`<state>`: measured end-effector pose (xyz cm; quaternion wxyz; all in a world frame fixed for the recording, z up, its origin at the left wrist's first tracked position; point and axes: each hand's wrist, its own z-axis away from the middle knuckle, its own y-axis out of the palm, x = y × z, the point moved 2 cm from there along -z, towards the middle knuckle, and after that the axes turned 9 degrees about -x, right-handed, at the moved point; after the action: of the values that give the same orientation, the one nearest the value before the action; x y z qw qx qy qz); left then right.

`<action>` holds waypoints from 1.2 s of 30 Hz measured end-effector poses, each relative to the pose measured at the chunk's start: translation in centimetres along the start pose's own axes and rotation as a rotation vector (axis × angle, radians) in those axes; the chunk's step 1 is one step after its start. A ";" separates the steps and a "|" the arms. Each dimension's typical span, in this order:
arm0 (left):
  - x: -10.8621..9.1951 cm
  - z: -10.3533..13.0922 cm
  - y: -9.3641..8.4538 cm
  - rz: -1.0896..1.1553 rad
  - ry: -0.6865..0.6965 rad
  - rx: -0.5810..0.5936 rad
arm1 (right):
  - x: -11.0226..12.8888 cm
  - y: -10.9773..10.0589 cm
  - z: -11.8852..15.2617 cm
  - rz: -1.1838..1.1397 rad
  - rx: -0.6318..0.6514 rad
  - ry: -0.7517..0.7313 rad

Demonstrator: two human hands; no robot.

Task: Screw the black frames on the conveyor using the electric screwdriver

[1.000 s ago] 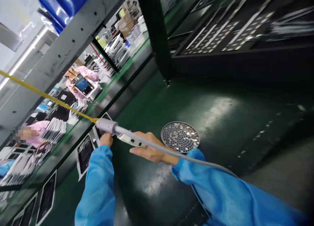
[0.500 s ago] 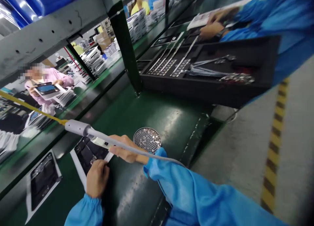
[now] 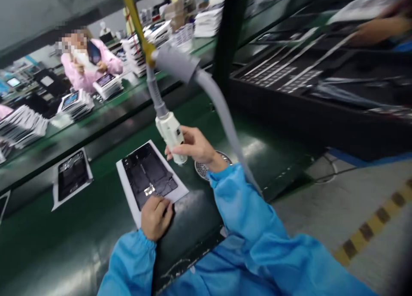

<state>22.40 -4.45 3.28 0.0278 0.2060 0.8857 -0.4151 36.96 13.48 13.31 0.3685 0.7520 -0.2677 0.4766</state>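
1. The white handheld tool is held above the table by the right hand, thumb and fingers being clamped round its lower body
2. At its top the tool is joined by a ribbed grey neck to a yellow cord; a thick grey hose is looped down from there toward the right sleeve
3. The left hand is laid at the near edge of a dark flat panel, its fingers curled; whether anything is pinched by them cannot be told
4. The panel is carried on a white sheet on the table; a perforated round dish is partly hidden by the right wrist
5. The tool is judged stiff, smooth and fairly light, its weight probably shared by the cord; it is best gripped round the body, as is done here
6. The panel is judged thin, flat and fragile, with small parts exposed; it is best taken by its outer edges, since the sheet may slide or crease
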 end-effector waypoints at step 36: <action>0.0 0.4 0.3 -0.056 -0.022 0.080 | -4.6 -1.0 1.2 0.351 -0.423 -0.050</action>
<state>22.50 -4.58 2.79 0.0177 0.1775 0.8734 -0.4532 36.46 13.32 8.50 0.4223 0.6120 -0.4965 0.4479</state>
